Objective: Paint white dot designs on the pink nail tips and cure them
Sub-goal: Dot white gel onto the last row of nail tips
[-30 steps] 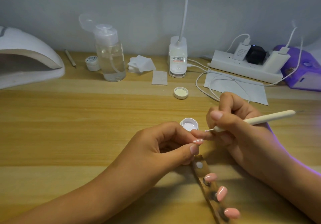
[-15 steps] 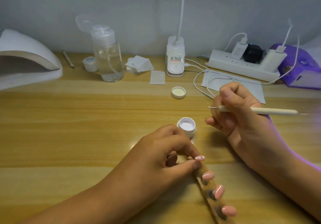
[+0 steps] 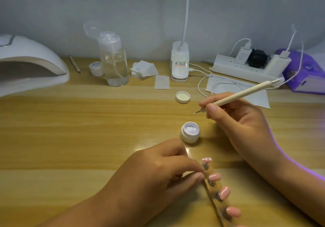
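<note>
Mounted in a row on a wooden strip (image 3: 212,172) lying near on the surface (image 3: 88,130): four pink nail tips (image 3: 214,177), the farthest dotted white. Pinching the strip's far end, the left hand (image 3: 158,174). Just beyond, an uncapped jar of white gel (image 3: 190,134). Raised past the jar, clenched round a dotting pen (image 3: 241,94), the right hand (image 3: 237,121).

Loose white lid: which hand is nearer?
Right: right hand, holding the dotting tool, is just right of the lid; left hand is far nearer the person, at the nail-tip holder.

Right hand (image 3: 246,126) holds dotting tool (image 3: 246,92) (tip near pot (image 3: 190,135)); left hand (image 3: 158,174) pinches strip (image 3: 211,171).
</note>
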Demonstrator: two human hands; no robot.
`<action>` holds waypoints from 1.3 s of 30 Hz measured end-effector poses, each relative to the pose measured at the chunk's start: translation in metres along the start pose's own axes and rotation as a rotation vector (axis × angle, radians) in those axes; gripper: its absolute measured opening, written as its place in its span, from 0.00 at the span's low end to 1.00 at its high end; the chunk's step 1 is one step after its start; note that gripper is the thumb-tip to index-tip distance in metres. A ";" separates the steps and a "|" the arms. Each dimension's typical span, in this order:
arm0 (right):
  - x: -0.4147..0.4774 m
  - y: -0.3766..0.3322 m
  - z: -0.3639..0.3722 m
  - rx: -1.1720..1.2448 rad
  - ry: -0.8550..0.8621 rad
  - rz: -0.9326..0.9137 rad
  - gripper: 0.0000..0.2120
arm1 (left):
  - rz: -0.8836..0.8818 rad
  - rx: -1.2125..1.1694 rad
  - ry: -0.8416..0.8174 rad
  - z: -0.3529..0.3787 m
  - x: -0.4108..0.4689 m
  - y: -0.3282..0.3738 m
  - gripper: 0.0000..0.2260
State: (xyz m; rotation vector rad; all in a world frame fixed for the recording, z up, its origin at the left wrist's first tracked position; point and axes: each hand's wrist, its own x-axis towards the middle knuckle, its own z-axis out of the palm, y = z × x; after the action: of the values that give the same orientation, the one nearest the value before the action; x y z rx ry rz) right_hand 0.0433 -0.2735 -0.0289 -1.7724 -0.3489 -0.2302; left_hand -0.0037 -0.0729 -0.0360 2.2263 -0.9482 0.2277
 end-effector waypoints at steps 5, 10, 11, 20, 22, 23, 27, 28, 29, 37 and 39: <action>-0.002 0.003 0.003 -0.128 -0.041 -0.046 0.04 | 0.023 0.004 -0.006 0.005 0.006 0.005 0.07; -0.001 0.006 0.005 -0.194 -0.083 -0.119 0.02 | 0.049 0.080 -0.010 0.006 0.007 0.010 0.07; -0.001 0.006 0.006 -0.199 -0.092 -0.128 0.03 | 0.050 0.087 -0.004 0.007 0.008 0.011 0.08; 0.000 0.009 0.004 -0.237 -0.142 -0.190 0.06 | 0.125 0.237 0.051 0.007 0.013 0.011 0.12; 0.001 0.009 0.004 -0.239 -0.148 -0.180 0.06 | 0.164 0.298 0.061 0.008 0.012 0.010 0.11; 0.001 0.009 0.004 -0.245 -0.149 -0.177 0.05 | 0.183 0.322 0.068 0.009 0.011 0.009 0.10; 0.001 0.009 0.004 -0.263 -0.158 -0.182 0.04 | 0.143 0.180 0.149 0.008 0.009 0.012 0.07; 0.001 0.009 0.004 -0.262 -0.160 -0.180 0.06 | 0.114 0.093 0.178 0.007 0.009 0.012 0.06; 0.001 0.009 0.004 -0.261 -0.161 -0.177 0.06 | 0.079 -0.009 0.199 0.005 0.009 0.012 0.06; 0.001 0.007 0.004 -0.340 -0.191 -0.196 0.02 | -0.442 -0.942 0.302 0.002 0.015 0.001 0.06; 0.001 0.007 0.004 -0.338 -0.181 -0.191 0.02 | -0.463 -1.008 0.269 0.000 0.017 -0.003 0.04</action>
State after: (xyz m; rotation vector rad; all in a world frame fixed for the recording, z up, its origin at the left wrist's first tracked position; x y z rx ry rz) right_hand 0.0462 -0.2706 -0.0361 -2.1003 -0.6418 -0.2772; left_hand 0.0108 -0.0810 -0.0312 1.3577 -0.2539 -0.1463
